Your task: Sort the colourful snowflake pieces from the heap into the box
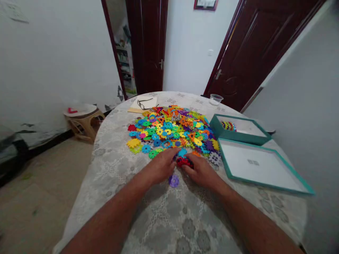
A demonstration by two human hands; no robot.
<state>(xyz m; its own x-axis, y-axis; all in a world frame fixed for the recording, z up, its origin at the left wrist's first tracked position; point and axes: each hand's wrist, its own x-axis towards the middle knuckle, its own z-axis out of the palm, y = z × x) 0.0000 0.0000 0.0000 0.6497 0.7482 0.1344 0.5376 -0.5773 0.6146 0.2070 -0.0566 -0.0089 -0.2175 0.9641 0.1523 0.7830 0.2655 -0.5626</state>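
Note:
A wide heap of colourful plastic gears [169,130] covers the middle of the table. At its near edge my right hand [198,169] is closed around a stack of red gears [184,162]. My left hand [165,163] is just to the left, its fingers bent together near the stack's left end. What those fingers hold, if anything, is hidden. A light blue gear [182,152] lies just beyond both hands. On the cloth between my wrists rests a single purple gear [174,181], apart from the heap.
Right of the heap stand a teal box [227,134] holding a row of stacked colourful pieces [229,126] and its shallow lid [265,165]. Glasses [143,104] lie on paper [134,109] at the back left. A clear plastic bowl [215,99] sits at the far edge.

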